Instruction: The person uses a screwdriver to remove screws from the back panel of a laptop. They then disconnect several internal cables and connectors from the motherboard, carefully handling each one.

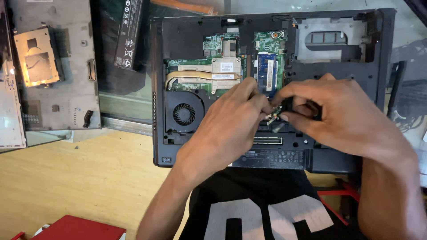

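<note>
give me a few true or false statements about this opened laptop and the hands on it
1. Both hands meet over the open laptop. True.
2. The left hand rests on the wooden table. False: it is over the laptop, fingers pinched beside the right hand.
3. The round fan sits left of the hands. True.
4. The black battery is fitted in the laptop. False: it lies outside, at the upper left.
5. A red object lies at the lower left. True.

Bare forearms, no sleeves, no rings or watch. Black shirt (262, 209) with large pale block lettering, bottom centre.
</note>
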